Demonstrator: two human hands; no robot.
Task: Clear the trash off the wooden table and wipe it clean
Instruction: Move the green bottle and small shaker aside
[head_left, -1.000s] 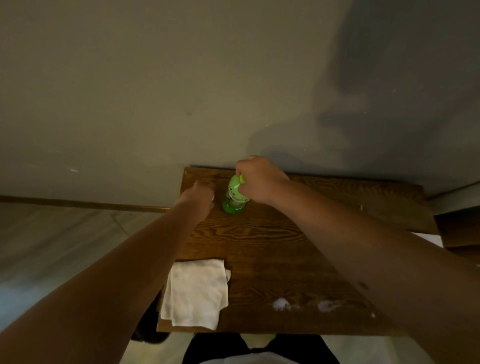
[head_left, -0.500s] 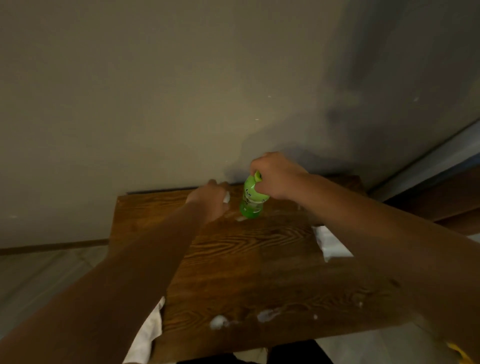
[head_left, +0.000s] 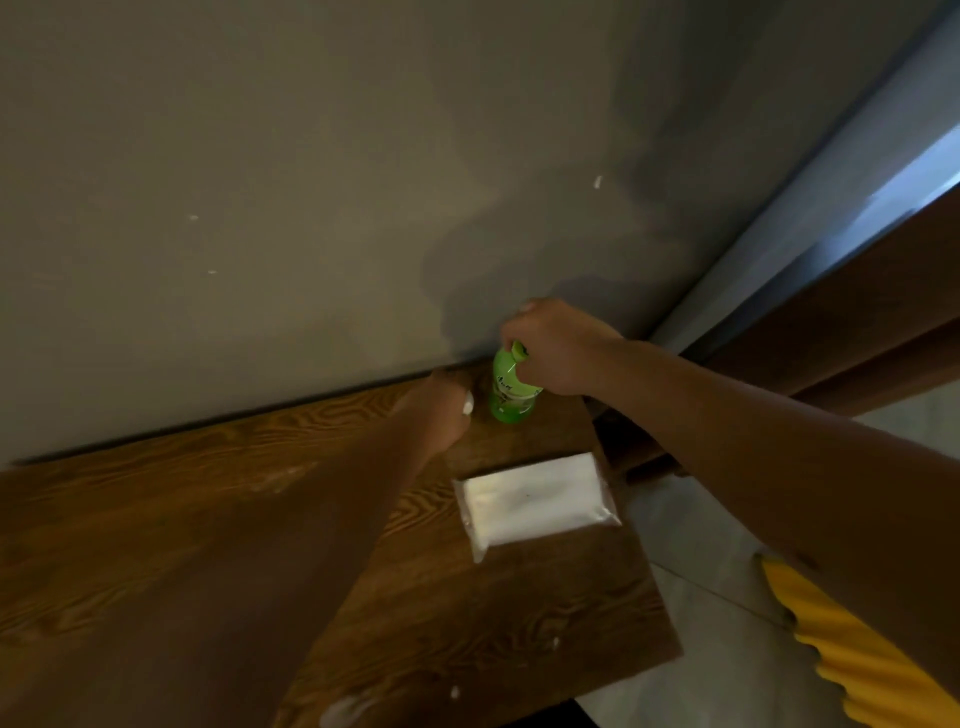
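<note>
Against the wall, at the far right corner of the wooden table, my right hand is wrapped around the neck and cap of the green bottle, fingers closed on it; the bottle stands upright on the wood, just beside the wall. My left hand is curled shut on a small white scrap, probably tissue, with only a bit of it showing past my knuckles; it sits just left of the bottle, near but not touching it.

I judge the bottle a light plastic one, smooth and a little slippery, likely to dent if squeezed at the belly; the neck under the cap is the stiffest place to hold, and that is where I have it; whether liquid is left inside I cannot tell. The scrap is soft and weightless, so a loose fist keeps it.

Counting: 1 bottle; 1 scrap in my fist; 1 flat white pack, perhaps wet wipes, lying near the right edge between me and the bottle; about 3 small white crumbs or smears near the front edge, too blurred to count surely; 1 pale dusty streak further left. A yellow ribbed thing shows below my right arm; I cannot say what it is.
</note>
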